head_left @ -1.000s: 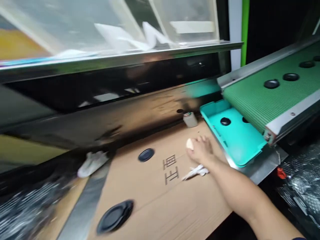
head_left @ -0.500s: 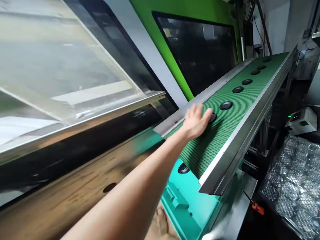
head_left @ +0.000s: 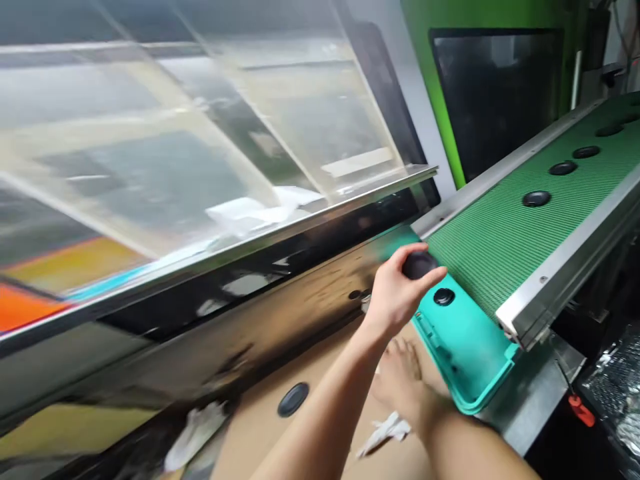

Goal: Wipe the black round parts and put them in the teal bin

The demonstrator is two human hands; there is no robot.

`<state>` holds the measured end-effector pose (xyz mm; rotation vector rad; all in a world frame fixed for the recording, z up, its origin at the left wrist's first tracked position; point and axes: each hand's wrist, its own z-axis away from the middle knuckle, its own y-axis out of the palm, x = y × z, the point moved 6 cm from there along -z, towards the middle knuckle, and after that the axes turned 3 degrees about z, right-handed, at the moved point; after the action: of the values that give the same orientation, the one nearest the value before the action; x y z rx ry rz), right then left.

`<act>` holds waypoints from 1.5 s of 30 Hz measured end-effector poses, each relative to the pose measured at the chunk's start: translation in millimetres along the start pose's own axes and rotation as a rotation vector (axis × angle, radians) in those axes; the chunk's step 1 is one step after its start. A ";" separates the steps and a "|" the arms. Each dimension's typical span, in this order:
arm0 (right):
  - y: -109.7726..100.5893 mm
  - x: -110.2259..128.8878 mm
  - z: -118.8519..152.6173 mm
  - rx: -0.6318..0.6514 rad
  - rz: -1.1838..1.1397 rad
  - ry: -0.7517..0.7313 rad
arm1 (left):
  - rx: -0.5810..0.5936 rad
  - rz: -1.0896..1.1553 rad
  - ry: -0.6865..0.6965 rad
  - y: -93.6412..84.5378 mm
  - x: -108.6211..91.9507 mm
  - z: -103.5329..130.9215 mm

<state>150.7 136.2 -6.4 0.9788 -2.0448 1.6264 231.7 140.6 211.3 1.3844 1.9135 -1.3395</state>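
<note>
My left hand [head_left: 400, 287] is closed on a round black plastic disc [head_left: 419, 265], its thumb and fingers gripping the rim. It is above the turquoise bin [head_left: 470, 347], by the end of the green conveyor belt [head_left: 480, 247]. Another black disc [head_left: 443, 297] lies inside the bin. Lower down, my right hand [head_left: 400, 373] is over the brown cardboard surface [head_left: 265, 427], partly hidden by my left forearm. Its visible fingers look extended, with nothing seen in them. A third black disc [head_left: 293, 399] lies on the cardboard, left of my arms.
Several black discs [head_left: 537, 199] lie spaced along the belt, between metal side rails [head_left: 575, 260]. A machine with a clear panel [head_left: 300, 120] stands left. White crumpled scraps [head_left: 385, 432] are on the cardboard. A red-handled tool [head_left: 581, 410] and clear plastic packaging [head_left: 615, 393] sit lower right.
My left hand has taken a disc from the belt and carried it back over the bin. The view has turned left, bringing my right forearm and the cardboard into sight.
</note>
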 end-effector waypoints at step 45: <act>1.2 62.6 27.3 -0.017 0.196 -0.224 | -0.485 1.540 -0.680 -106.9 235.7 202.0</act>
<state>110.0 91.7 25.7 1.0230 -2.3655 1.6551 0.8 73.4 -12.2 1.2901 0.3120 -0.3643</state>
